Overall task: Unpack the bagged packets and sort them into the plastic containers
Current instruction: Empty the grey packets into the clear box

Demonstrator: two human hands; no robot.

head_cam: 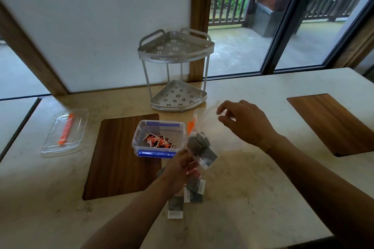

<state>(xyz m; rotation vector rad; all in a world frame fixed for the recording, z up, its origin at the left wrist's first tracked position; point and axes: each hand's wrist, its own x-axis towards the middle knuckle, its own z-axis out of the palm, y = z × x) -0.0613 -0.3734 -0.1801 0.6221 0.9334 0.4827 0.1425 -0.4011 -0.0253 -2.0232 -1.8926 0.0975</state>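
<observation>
Loose dark packets [192, 192] lie toward the table's [253, 188] near edge, likely tipped out for sorting. Left hand [178, 170] fingers grip the clear bag's [202, 139] bottom, right hand [242, 121] fingers pinch its mouth, beside the container [158, 137] with red packets [158, 141].

- pale marble-ish table [263, 178]
- wood inlay [119, 157] with a clear tub [159, 137] on it
- lid [65, 132] far left
- metal corner rack [176, 70] at the back
- loose packets [186, 196] up front
</observation>
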